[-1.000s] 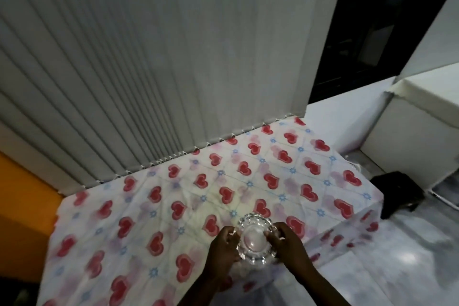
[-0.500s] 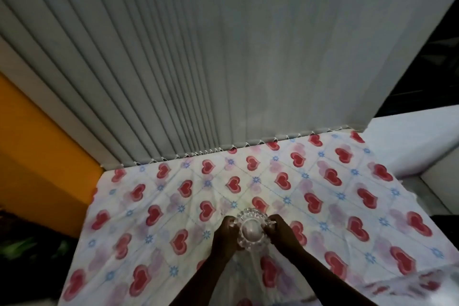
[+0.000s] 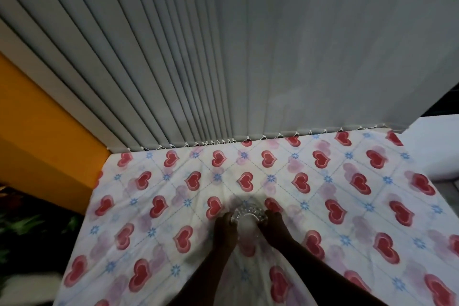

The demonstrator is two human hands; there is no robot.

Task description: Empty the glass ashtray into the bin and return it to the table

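holding the glass ashtray [image 3: 248, 216] between both hands, we see clear, round glass with a scalloped rim and a pale hollow centre. our left hand [image 3: 224, 230] and right hand [image 3: 274, 227] curl closed on its opposite sides, fingertips on the rim. it sits low over the heart-print tablecloth [image 3: 323, 181]; whether it touches, we cannot tell.

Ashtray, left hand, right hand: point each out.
ashtray [image 3: 247, 215], head view, far part of the ribbed glass rim.
left hand [image 3: 224, 231], head view, back of the hand.
right hand [image 3: 274, 227], head view, back of the hand.
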